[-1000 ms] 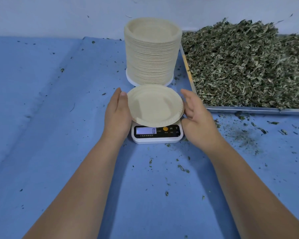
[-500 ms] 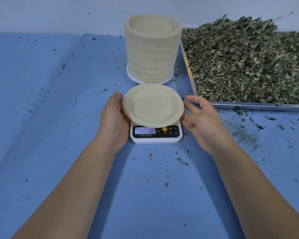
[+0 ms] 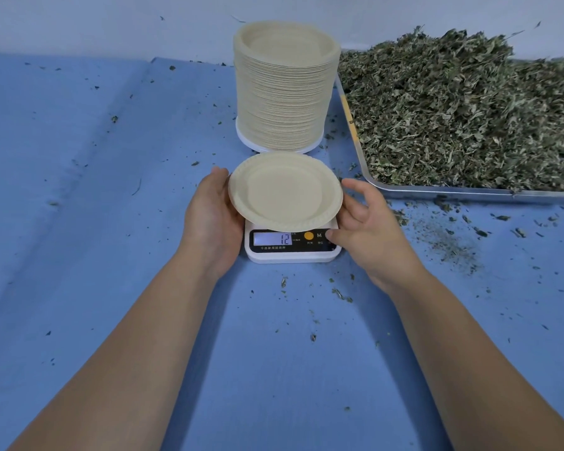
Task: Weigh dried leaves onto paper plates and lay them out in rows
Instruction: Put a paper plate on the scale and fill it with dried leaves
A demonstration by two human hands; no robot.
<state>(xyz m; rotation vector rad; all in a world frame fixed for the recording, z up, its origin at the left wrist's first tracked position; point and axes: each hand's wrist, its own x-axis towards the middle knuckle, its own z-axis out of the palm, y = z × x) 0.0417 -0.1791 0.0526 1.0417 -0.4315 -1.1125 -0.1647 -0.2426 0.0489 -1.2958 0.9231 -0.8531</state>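
A round, beige paper plate (image 3: 285, 192) sits empty on a small white digital scale (image 3: 292, 255), whose lit display reads 12. The left hand (image 3: 209, 219) lies flat against the plate's left rim, its fingers straight and together and curled round nothing. The right hand (image 3: 368, 226) is at the plate's right side, fingers loosely spread and holding nothing. Its thumb tip reaches the right end of the scale's black panel, though whether it presses a button there is hard to tell. Just beyond the scale stands a tall stack of matching beige paper plates (image 3: 284, 89). To the far right, a metal tray (image 3: 437, 191) holds a heap of green dried leaves (image 3: 463, 109). Leaf crumbs are scattered over the blue table cover (image 3: 111, 239).
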